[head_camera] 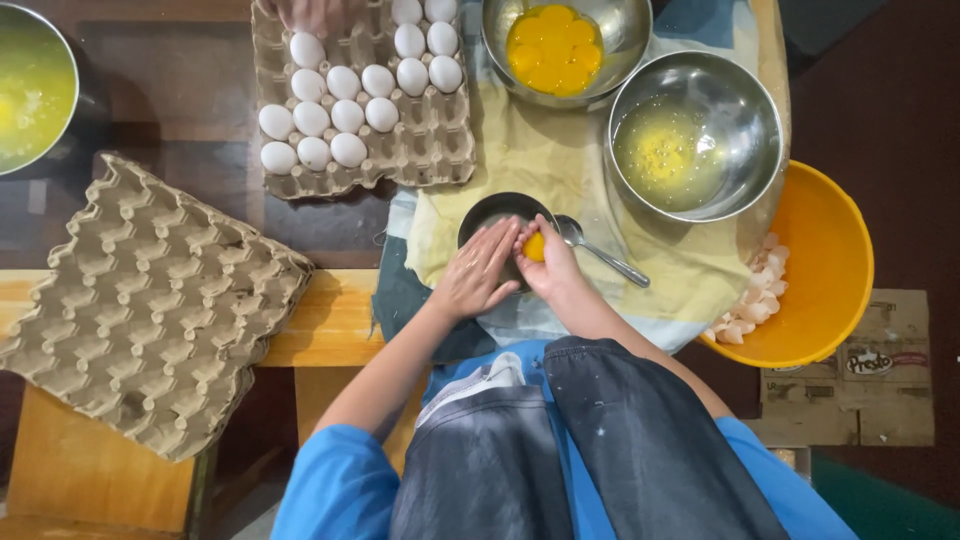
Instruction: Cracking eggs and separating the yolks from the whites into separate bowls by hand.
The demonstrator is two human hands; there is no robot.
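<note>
An orange egg yolk rests in the cupped fingers of my right hand, held over a small dark bowl on a yellow cloth. My left hand lies flat beside it, fingers together, touching the right hand's fingertips above the bowl. A metal spoon lies just right of the bowl. A steel bowl with several yolks and a steel bowl of clear egg white stand beyond.
A cardboard tray with several white eggs sits at the back left, with another person's hand at its far edge. A stack of empty egg trays lies left. An orange basin of eggshells is right. A pot of beaten egg is far left.
</note>
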